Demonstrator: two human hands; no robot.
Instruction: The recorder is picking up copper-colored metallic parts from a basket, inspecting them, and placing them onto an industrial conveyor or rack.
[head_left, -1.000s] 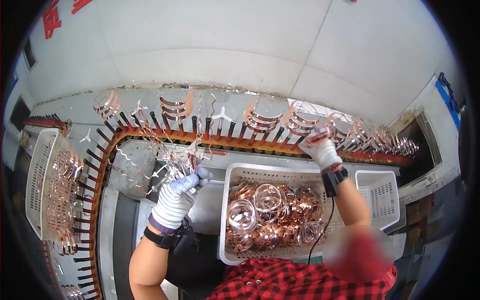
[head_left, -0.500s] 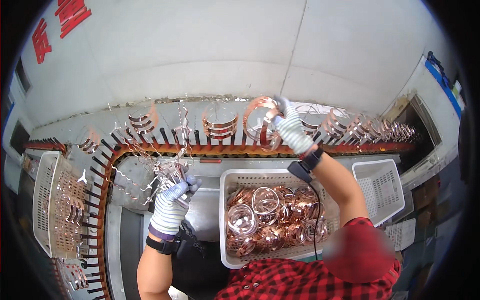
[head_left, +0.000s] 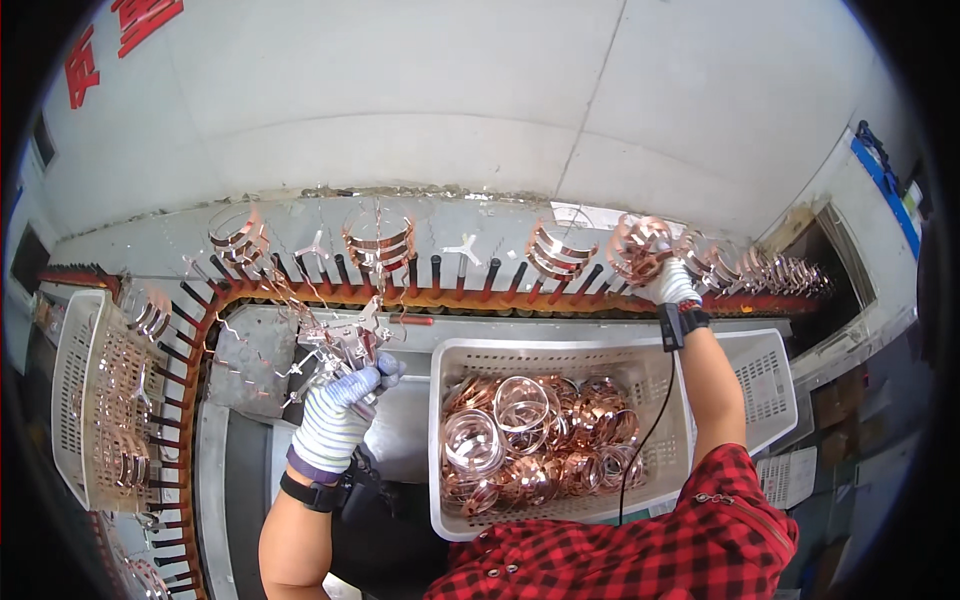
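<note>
My left hand (head_left: 340, 400), in a striped glove, is closed around a bundle of silvery metal hangers (head_left: 350, 340) with thin crooked rods spreading from it. It hovers over the metal surface left of the basket. Farther right and away, my gloved right hand (head_left: 674, 282) grips shiny copper-coloured rings (head_left: 640, 245) above the rail; its fingertips are partly hidden behind them. Beside it, a copper-coloured ring set (head_left: 563, 250) sits on the posts. Another set (head_left: 380, 247) stands farther left, with a bare three-armed bracket (head_left: 462, 248) between the two.
A curved orange-brown rail (head_left: 470, 302) with dark upright posts runs along the wall and down the left. The white perforated basket (head_left: 560, 346) before me holds many copper rings (head_left: 525, 445). Other baskets stand at left (head_left: 75, 400) and right (head_left: 765, 375). A cable (head_left: 660, 425) trails from my right wrist.
My right hand has moved right along the rail with the rings. The ring sets and posts have shifted left, and a bracket now shows bare. My left hand still holds its bundle.
</note>
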